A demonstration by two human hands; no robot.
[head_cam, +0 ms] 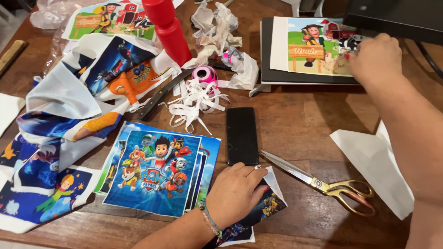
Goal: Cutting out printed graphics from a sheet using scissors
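Pressing flat on a dark printed fabric piece (258, 210), the left hand (235, 193) lies palm down with its fingers together, pinning the piece near the front edge of the desk (295, 120); it grips nothing, it only bears down. The right hand (376, 57) reaches to the far right corner, where its fingers are bunched on a farm-scene print (316, 44) lying on a dark board (267, 55); whether they pinch the print or merely press it cannot be told.

To do this well, in my judgement, the left palm should keep even weight so the dark piece does not slide, and the right hand should handle the farm print by its edge, flat and without creasing, since thin printed sheets wrinkle easily.

Touching the left fingertips is 1 black phone (242, 135), screen dark, lying toward the middle of the desk. Just right of the hand lie gold-handled scissors (323, 184), blades pointing at the hand, worth minding. To the left sits a stack of cartoon-dog prints (154, 170), and farther left a heap of printed fabric (69, 115). Behind the phone are white strip offcuts (194, 103), a pink ribbon spool (204, 74), a red bottle (168, 27) and a knife (159, 97). A white paper sheet (374, 161) lies by the right edge.
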